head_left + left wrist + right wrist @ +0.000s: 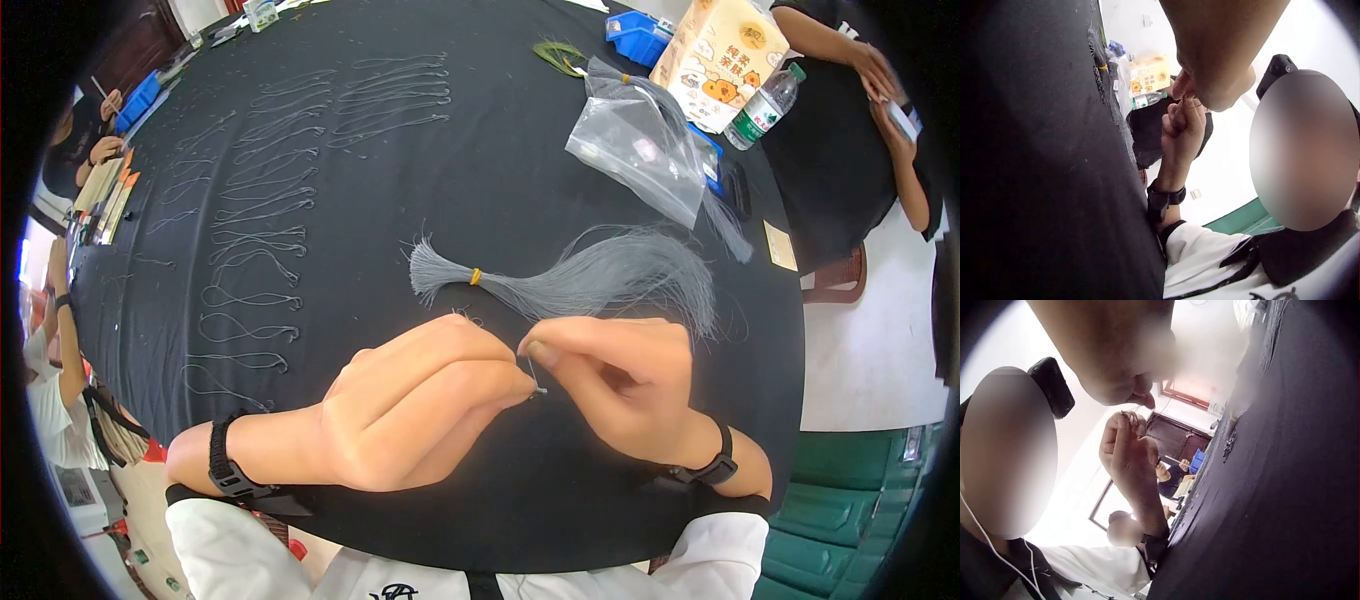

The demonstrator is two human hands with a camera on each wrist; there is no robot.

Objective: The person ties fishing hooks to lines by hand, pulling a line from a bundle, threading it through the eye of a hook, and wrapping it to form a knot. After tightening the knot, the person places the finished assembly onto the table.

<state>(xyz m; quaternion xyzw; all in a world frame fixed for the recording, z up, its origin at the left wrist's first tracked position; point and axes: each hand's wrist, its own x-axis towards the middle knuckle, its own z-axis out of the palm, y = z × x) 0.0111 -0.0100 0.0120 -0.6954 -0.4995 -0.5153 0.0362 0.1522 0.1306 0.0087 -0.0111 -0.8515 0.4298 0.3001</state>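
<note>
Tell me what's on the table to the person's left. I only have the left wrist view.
Observer: Head view shows grey loops laid out in columns.
Operator: Anything sticking out at the fingertips? The forearm blocks me.
Observer: Yes, the end of a grey strand pokes out by the left hand's fingertips.
Operator: Any strands in another colour?
Observer: Yes, green strands at the far side, just left of the blue tray in the head view.
</note>
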